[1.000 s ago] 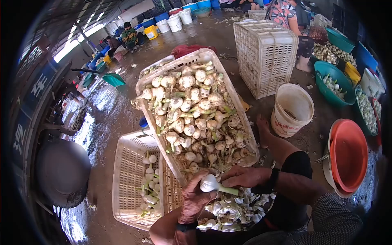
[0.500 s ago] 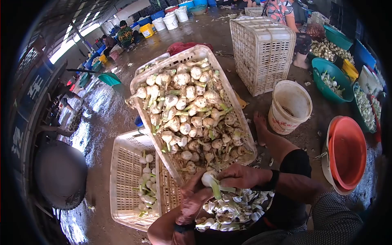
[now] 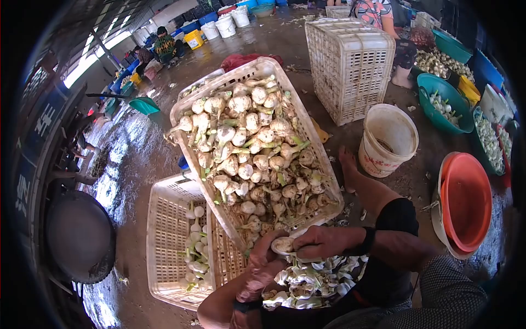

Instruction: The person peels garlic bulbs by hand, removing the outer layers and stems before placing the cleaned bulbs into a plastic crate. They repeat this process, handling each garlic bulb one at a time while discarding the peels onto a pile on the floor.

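Observation:
A garlic bulb is held between my two hands, its flat root end facing up toward me. My left hand is closed around its left side. The thumb and fingers of my right hand are pinched at its right edge. Below my hands, white garlic peelings lie heaped over my lap. Just beyond, a tilted plastic crate is full of soiled garlic bulbs with cut stems. Left of it, a lower crate contains cleaner, whiter bulbs.
An upright stack of crates stands ahead on the right, near a seated person. Closer are a white bucket and a red basin. Green basins of garlic line the far right. A dark round pan-like object is at left.
My hands have turned the garlic bulb: its side and green stem showed before, now its root end does. The view has shifted slightly.

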Demonstrator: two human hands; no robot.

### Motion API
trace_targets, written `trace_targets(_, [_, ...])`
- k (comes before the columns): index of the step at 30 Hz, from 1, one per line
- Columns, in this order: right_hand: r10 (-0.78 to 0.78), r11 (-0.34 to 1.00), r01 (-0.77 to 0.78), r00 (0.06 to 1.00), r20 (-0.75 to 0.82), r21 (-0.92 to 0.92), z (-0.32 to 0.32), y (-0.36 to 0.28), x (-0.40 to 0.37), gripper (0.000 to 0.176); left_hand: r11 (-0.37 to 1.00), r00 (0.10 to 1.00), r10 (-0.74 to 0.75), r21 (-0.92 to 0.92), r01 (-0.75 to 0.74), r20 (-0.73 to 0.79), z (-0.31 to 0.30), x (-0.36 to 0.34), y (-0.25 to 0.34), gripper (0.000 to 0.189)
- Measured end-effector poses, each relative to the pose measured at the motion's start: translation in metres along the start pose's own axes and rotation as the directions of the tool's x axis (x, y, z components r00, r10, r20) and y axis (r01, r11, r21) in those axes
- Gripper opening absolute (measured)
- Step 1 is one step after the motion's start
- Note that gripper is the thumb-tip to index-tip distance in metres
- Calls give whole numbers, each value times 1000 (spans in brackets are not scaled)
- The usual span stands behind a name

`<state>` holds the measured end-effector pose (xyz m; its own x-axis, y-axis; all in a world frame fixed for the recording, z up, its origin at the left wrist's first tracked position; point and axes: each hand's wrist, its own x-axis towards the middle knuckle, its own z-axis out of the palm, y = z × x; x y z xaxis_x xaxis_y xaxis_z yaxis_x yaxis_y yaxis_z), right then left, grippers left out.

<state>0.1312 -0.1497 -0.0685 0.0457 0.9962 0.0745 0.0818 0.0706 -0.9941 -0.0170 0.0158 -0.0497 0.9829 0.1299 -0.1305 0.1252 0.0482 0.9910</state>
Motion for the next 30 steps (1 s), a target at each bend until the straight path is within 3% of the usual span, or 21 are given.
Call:
trace_targets(4, [184,934,-200,980,80,298,-2,-5,-3,23,988,995,44,-143,-58,-94,-1,-4,-9,57])
trace_targets(9, [401,752,-386,911,95,535,-12,-29,-8,31,928,962,249,311,-203,-116,-4,-9,3,50])
trace_targets(10, [13,999,-8,985,-170,32,-19,-11,-5,30,929,960,252,310,-204,-122,-5,-11,1,50])
trace_targets(11, [-453,791,302,874,-176,-532,-21,-9,-2,30,959,966,235,186,-213,-109,-8,-12,-4,52])
trace_targets(12, [-562,590,349,825,-60,-728,-30,-10,1,29,975,972,219,60,-214,-89,-10,-13,-6,55])
trace_targets(13, [-561,588,344,825,-63,-732,-28,-10,2,29,974,972,222,58,-218,-83,-13,-13,-4,55])
trace_targets(14, [-145,989,134,954,-264,-57,-26,-8,2,29,945,945,326,12,-326,-30,-18,-14,0,54])
trace_targets(15, [304,736,-164,947,-105,657,-26,-7,3,28,903,903,429,-41,-428,18,-22,-15,5,53])
trace_targets(16, [380,841,-260,908,-176,474,-27,-14,3,28,873,889,456,-208,-441,29,-24,-19,9,49])
trace_targets(17, [384,841,-258,904,-189,476,-25,-4,2,28,788,931,363,-521,-329,-38,-21,-27,22,50])
trace_targets(18, [164,982,-135,953,-254,129,-22,16,1,26,719,887,441,-539,-439,-133,-29,-25,18,59])
trace_targets(19, [-63,971,6,971,-230,-241,-15,32,0,24,621,909,313,-665,-415,-275,-36,-35,15,65])
trace_targets(20, [-88,938,70,995,-36,-340,-5,38,2,21,491,854,303,-698,-521,-424,-40,-35,19,69])
trace_targets(21, [-90,894,153,982,166,-420,6,47,3,19,437,782,297,-650,-622,-548,-48,-33,28,75])
trace_targets(23, [70,879,101,939,336,-466,31,74,-3,14,321,650,443,-567,-758,-618,-83,-33,30,66])
trace_targets(24, [161,804,67,932,325,-591,37,80,-7,14,249,607,452,-562,-789,-654,-99,-39,28,63])
trace_targets(26, [117,769,78,958,260,-634,33,77,-7,15,178,570,450,-556,-812,-687,-103,-45,34,62])
trace_targets(27, [74,727,88,976,205,-681,28,74,-7,16,177,544,368,-518,-837,-754,-97,-50,43,65])
trace_targets(28, [186,687,8,965,187,-727,21,53,-1,21,176,508,282,-476,-862,-814,-92,-52,48,70])
trace_targets(29, [193,683,5,963,187,-731,15,51,2,21,168,507,279,-478,-862,-816,-91,-52,47,70])
trace_targets(30, [145,694,-32,985,96,-719,11,50,4,23,172,580,390,-562,-809,-715,-89,-51,45,73])
